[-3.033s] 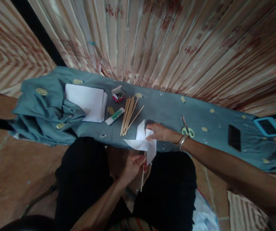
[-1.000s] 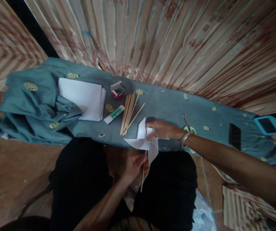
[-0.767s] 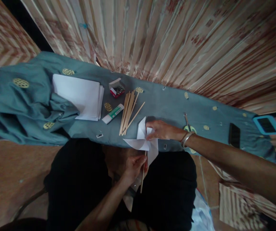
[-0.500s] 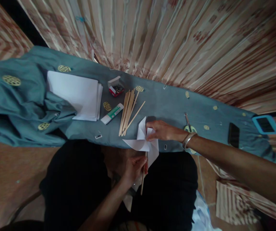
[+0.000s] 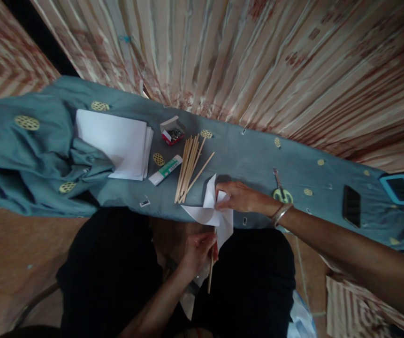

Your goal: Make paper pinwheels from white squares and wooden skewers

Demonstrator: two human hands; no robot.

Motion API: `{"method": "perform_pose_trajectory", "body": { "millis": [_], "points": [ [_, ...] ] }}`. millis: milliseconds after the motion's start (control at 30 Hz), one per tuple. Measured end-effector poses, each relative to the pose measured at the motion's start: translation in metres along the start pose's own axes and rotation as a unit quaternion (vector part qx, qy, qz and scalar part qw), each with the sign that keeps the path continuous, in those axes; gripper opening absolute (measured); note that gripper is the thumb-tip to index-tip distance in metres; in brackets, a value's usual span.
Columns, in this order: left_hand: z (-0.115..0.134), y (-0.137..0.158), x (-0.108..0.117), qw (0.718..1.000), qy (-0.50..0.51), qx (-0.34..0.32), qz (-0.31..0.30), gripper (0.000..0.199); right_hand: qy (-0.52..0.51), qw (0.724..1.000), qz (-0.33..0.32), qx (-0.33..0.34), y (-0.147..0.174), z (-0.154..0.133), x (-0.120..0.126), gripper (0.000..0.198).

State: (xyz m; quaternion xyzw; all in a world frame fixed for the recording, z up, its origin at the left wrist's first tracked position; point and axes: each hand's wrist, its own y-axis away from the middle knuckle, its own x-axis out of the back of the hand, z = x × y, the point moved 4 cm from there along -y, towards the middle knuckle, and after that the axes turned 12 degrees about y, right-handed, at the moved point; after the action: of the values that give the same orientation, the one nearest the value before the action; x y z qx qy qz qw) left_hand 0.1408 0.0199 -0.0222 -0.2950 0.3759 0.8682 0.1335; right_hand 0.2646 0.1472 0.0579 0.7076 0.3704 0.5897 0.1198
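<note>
Wooden, one stick (image 5: 210, 273) occupies left hand (image 5: 198, 249) — right hand (image 5: 240, 196) grips one pinwheel (image 5: 215, 217).

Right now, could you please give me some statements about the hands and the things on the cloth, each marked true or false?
1. The left hand holds a wooden stick. True.
2. The right hand grips the scissors. False: it holds the paper pinwheel; the scissors lie on the cloth.
3. The green-and-white tube lies between the paper stack and the loose sticks. True.
4. The red box is closed. False: its flap stands open.
5. In the picture, the phone lies right of the scissors. True.
</note>
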Motion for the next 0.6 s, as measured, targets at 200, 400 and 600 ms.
{"method": "perform_pose_trajectory", "body": {
  "millis": [200,400,600],
  "points": [
    [0.000,0.003,0.002,0.999,0.043,0.010,0.011,0.057,-0.014,1.000,0.006,0.027,-0.001,0.002,0.002,0.023],
    [-0.004,0.016,0.008,0.999,0.039,0.025,0.018,0.052,0.003,1.000,0.013,0.025,-0.005,0.005,0.001,0.030],
    [-0.008,0.025,0.015,0.999,0.026,0.020,0.040,0.053,-0.020,0.999,0.033,0.021,-0.005,0.009,0.000,0.035]
  ]
}}
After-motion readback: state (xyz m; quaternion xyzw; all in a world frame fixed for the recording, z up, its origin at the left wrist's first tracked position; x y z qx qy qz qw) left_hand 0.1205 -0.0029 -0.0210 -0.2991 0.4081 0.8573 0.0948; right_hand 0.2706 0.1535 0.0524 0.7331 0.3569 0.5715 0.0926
